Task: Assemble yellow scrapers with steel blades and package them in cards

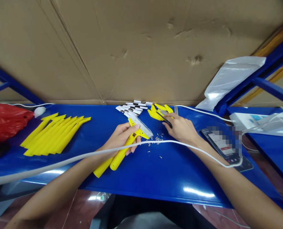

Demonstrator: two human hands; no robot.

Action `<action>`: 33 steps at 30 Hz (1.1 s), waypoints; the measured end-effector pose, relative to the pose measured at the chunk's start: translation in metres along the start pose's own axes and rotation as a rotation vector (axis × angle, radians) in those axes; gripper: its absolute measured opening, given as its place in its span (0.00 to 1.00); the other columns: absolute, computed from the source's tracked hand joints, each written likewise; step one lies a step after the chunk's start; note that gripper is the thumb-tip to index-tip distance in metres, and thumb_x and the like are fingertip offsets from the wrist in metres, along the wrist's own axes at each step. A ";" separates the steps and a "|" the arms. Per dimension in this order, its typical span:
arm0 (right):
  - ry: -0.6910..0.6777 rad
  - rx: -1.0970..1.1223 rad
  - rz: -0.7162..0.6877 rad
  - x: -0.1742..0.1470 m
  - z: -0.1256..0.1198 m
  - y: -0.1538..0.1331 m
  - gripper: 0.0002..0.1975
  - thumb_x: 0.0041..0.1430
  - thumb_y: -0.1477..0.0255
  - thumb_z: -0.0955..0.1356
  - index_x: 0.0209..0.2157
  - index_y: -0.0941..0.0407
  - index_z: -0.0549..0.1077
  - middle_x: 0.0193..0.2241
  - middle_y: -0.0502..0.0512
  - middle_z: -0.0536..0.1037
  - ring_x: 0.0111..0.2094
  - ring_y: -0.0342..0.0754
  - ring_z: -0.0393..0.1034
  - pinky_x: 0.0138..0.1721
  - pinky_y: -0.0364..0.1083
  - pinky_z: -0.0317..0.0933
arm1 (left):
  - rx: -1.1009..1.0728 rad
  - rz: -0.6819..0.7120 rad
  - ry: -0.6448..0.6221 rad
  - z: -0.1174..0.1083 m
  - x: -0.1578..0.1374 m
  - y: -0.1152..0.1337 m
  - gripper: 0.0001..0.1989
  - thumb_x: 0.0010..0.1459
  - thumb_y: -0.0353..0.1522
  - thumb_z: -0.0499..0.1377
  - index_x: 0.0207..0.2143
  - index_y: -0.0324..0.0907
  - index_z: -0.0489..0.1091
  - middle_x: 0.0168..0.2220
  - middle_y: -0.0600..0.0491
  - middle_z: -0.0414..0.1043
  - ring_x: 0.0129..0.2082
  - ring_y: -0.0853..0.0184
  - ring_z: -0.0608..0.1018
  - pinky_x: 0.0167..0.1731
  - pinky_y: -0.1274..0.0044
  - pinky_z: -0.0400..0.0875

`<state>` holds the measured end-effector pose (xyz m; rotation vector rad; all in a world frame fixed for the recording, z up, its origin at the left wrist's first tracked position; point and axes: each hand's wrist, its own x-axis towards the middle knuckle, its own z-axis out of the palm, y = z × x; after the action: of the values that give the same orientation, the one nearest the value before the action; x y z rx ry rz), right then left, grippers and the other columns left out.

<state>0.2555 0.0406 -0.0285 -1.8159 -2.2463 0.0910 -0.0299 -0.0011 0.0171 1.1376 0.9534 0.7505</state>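
Observation:
My left hand (125, 135) is closed around a yellow scraper (122, 156), its handle toward me and a clear or metallic blade piece (143, 125) at its wide head. Another yellow handle (102, 168) lies just under it. At the back, my right hand (180, 127) is closed on a slim black tool (165, 120), whose exact kind I cannot make out. Its fingertips are beside a small pile of yellow head pieces (154, 114). Between the hands, several small screws (157, 140) are scattered on the blue table (141, 178).
Several yellow handles (55, 135) lie in a row at left, near a red plastic bag (8, 121). Black-and-white strips (131, 108) lie at the back. A white cable (84, 156) crosses in front of my forearms. On the right are a phone (219, 143) and a white box (262, 124).

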 end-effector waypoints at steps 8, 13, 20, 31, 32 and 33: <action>0.060 0.049 0.070 0.002 -0.002 -0.004 0.13 0.73 0.68 0.66 0.46 0.54 0.83 0.50 0.67 0.86 0.40 0.62 0.82 0.35 0.52 0.62 | -0.027 -0.009 -0.037 -0.004 0.001 -0.005 0.19 0.73 0.49 0.65 0.39 0.42 0.74 0.28 0.50 0.81 0.16 0.71 0.77 0.12 0.82 0.67; 0.228 0.341 0.143 0.001 -0.008 0.001 0.12 0.69 0.64 0.68 0.42 0.55 0.81 0.49 0.67 0.87 0.46 0.65 0.81 0.40 0.54 0.67 | -0.037 -0.051 -0.020 0.000 0.000 -0.002 0.18 0.73 0.47 0.65 0.38 0.42 0.73 0.27 0.50 0.81 0.15 0.71 0.76 0.11 0.82 0.67; 0.303 0.979 0.266 -0.012 -0.028 -0.011 0.24 0.66 0.45 0.70 0.45 0.52 0.73 0.23 0.49 0.78 0.15 0.46 0.64 0.22 0.49 0.61 | -0.069 -0.079 -0.075 0.002 -0.003 0.002 0.18 0.73 0.47 0.65 0.40 0.40 0.75 0.27 0.50 0.82 0.14 0.69 0.78 0.11 0.82 0.70; 0.188 1.479 0.200 -0.025 -0.035 -0.030 0.31 0.57 0.49 0.80 0.52 0.49 0.69 0.18 0.38 0.73 0.12 0.42 0.57 0.18 0.44 0.53 | -0.011 -0.099 -0.050 -0.004 0.002 -0.004 0.21 0.73 0.48 0.64 0.36 0.39 0.75 0.23 0.50 0.80 0.13 0.69 0.76 0.10 0.82 0.70; 0.193 1.501 0.191 -0.025 -0.034 -0.030 0.30 0.58 0.50 0.81 0.52 0.50 0.70 0.17 0.38 0.73 0.12 0.42 0.58 0.17 0.44 0.53 | -0.007 -0.105 -0.050 -0.005 0.002 -0.004 0.21 0.73 0.48 0.64 0.37 0.39 0.74 0.24 0.50 0.80 0.14 0.69 0.76 0.11 0.82 0.70; 0.202 1.509 0.187 -0.026 -0.034 -0.030 0.28 0.59 0.50 0.81 0.50 0.50 0.71 0.15 0.38 0.71 0.12 0.42 0.58 0.17 0.44 0.52 | -0.004 -0.109 -0.051 -0.005 0.002 -0.004 0.21 0.73 0.48 0.64 0.37 0.39 0.74 0.25 0.49 0.81 0.14 0.69 0.77 0.11 0.82 0.70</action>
<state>0.2396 0.0054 0.0065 -1.0069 -1.0961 1.1724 -0.0332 0.0018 0.0121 1.0875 0.9631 0.6325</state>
